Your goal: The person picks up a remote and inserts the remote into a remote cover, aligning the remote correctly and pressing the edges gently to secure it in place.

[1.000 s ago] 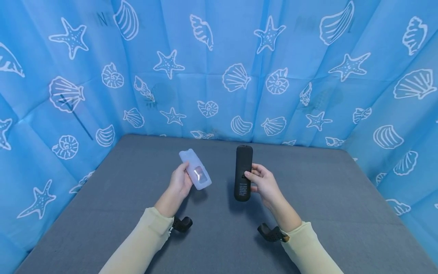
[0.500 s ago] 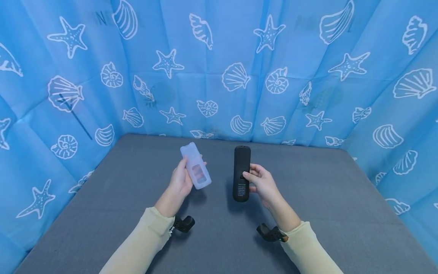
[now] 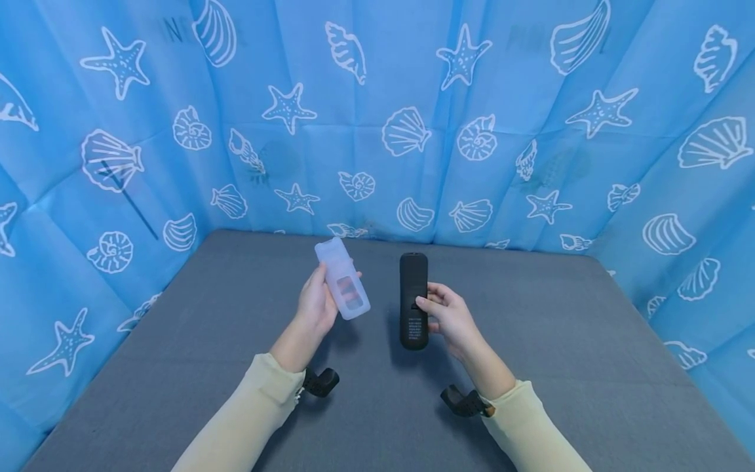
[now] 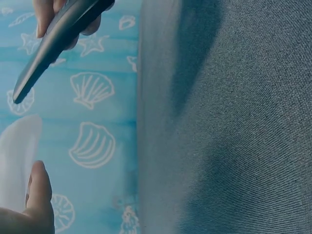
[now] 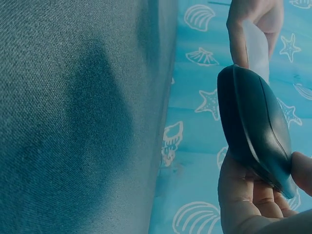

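In the head view my left hand (image 3: 314,303) grips a translucent whitish sleeve-like cover (image 3: 337,260) with a rectangular cutout near its lower end. The thumb lies along its left side, and fingers show behind it. To the right, my right hand (image 3: 453,320) holds a black remote control (image 3: 415,278) upright by its right edge, thumb on the back where small white print shows. Cover and remote are apart, both held above the table. The right wrist view shows the remote (image 5: 253,117) between thumb and fingers, overlapping the cover (image 5: 257,48) behind it.
A grey cloth-covered table (image 3: 377,406) lies beneath both hands, with their shadows on it. Blue curtains (image 3: 377,98) printed with white shells and starfish hang behind and on both sides. Black wrist mounts (image 3: 321,382) stick out from the sleeves.
My left hand has turned the cover and moved it slightly up and right, its fingers now showing behind it. The remote in my right hand has shifted a little left.
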### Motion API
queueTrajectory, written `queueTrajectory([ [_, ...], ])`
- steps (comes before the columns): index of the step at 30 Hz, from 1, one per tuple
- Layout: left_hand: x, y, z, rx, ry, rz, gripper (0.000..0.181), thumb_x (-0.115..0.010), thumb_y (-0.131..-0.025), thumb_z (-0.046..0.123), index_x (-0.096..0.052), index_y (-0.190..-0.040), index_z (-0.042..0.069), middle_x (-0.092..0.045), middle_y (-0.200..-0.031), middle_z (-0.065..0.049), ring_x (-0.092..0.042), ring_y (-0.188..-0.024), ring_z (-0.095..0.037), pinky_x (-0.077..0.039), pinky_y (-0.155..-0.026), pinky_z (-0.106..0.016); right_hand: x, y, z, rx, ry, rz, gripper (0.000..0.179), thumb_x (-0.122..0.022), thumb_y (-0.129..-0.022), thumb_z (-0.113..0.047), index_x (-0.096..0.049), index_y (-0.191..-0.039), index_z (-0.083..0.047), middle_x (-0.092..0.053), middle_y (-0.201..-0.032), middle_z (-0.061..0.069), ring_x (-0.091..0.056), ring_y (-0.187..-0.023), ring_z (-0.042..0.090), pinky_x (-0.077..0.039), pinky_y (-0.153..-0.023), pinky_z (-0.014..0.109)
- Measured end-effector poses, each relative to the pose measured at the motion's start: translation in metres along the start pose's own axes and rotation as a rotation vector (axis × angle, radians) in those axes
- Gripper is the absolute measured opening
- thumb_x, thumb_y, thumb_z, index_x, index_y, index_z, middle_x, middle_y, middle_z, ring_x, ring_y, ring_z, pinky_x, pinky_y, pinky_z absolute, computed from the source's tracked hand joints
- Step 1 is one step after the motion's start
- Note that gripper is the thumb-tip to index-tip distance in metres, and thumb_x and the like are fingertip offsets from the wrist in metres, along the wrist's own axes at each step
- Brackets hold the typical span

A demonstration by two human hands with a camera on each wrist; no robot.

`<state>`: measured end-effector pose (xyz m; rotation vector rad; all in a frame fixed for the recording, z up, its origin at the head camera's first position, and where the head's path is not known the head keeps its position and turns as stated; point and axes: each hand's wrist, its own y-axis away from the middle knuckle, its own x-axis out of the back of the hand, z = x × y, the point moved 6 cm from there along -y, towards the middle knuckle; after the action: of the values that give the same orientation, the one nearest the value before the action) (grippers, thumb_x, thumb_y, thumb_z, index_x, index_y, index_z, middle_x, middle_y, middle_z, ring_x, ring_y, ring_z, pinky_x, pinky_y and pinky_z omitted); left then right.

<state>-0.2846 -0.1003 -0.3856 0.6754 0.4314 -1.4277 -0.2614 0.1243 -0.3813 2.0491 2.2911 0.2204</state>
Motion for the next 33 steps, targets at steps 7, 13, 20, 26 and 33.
queueTrajectory([
  [7,-0.004,0.002,0.003,-0.049,-0.020,0.005,0.048,-0.030,-0.108,0.029,-0.024,-0.150,0.007,-0.046,-0.143,-0.015,-0.047,-0.128,-0.036,-0.028,-0.107,-0.056,-0.004,-0.001,-0.001,0.000,0.004,-0.020,0.040,-0.053,-0.100,-0.013,-0.046,-0.137,0.002,-0.061,-0.110,0.011,-0.060,-0.091,0.015,-0.050,-0.072,0.035],
  [13,-0.005,0.003,0.003,-0.051,-0.027,0.006,0.047,-0.031,-0.108,0.030,-0.028,-0.150,0.008,-0.047,-0.141,-0.015,-0.049,-0.127,-0.035,-0.031,-0.105,-0.057,-0.009,-0.003,-0.001,0.000,-0.010,-0.031,0.039,-0.052,-0.100,-0.012,-0.046,-0.137,0.002,-0.060,-0.109,0.011,-0.060,-0.092,0.016,-0.050,-0.073,0.036],
  [20,-0.008,0.003,0.005,-0.078,-0.024,0.008,0.047,-0.031,-0.108,0.030,-0.028,-0.149,0.009,-0.046,-0.141,-0.015,-0.049,-0.127,-0.035,-0.032,-0.105,-0.055,-0.012,-0.005,0.001,-0.001,-0.023,-0.033,0.038,-0.052,-0.100,-0.010,-0.047,-0.136,0.002,-0.060,-0.109,0.012,-0.061,-0.092,0.016,-0.050,-0.073,0.036],
  [26,-0.011,0.002,0.009,-0.120,-0.033,0.011,0.046,-0.029,-0.108,0.029,-0.028,-0.149,0.007,-0.045,-0.140,-0.017,-0.049,-0.126,-0.036,-0.036,-0.104,-0.053,-0.015,-0.003,0.002,-0.002,0.002,-0.047,0.038,-0.053,-0.100,-0.011,-0.047,-0.136,0.001,-0.060,-0.111,0.013,-0.061,-0.092,0.016,-0.050,-0.074,0.036],
  [33,-0.013,0.003,0.008,-0.152,-0.071,0.024,0.046,-0.030,-0.108,0.029,-0.028,-0.149,0.008,-0.044,-0.139,-0.016,-0.049,-0.125,-0.035,-0.034,-0.105,-0.051,-0.021,-0.002,0.003,0.002,0.030,-0.068,0.038,-0.053,-0.100,-0.012,-0.049,-0.136,0.000,-0.060,-0.111,0.014,-0.061,-0.093,0.017,-0.050,-0.076,0.037],
])
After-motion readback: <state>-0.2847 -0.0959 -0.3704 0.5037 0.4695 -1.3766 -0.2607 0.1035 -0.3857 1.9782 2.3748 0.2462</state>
